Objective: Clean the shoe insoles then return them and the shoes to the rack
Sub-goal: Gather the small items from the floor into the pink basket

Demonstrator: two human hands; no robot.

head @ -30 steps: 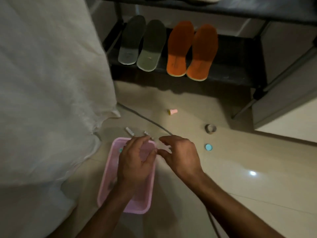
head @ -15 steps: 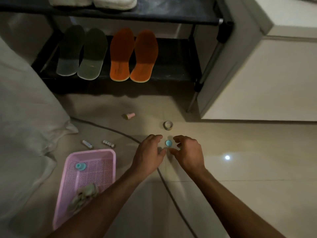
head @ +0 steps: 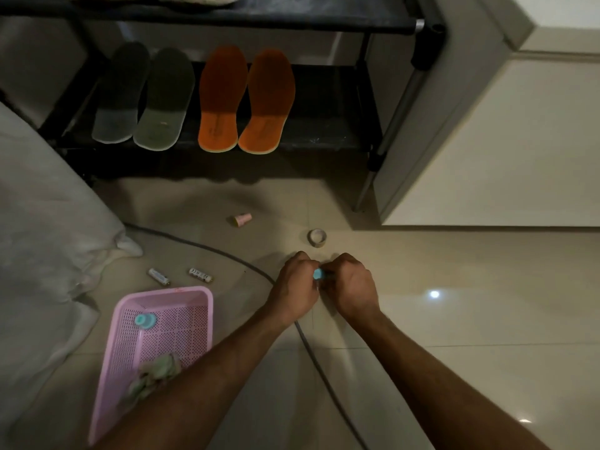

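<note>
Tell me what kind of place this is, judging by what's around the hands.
Probably a room in a home, maybe a bedroom or entry corner. A black shoe rack holds orange insoles and grey insoles, a pale cloth drapes onto the tiled floor, and a white cabinet stands beside the rack.

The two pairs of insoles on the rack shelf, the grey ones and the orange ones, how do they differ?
The orange insoles are bright and one colour all over; the grey insoles are dull, dark at the far end and paler at the near end. The grey insoles lie to the left, the orange insoles to the right. Both pairs lie flat, side by side, on the lower shelf of the rack, pointing the same way.
</note>
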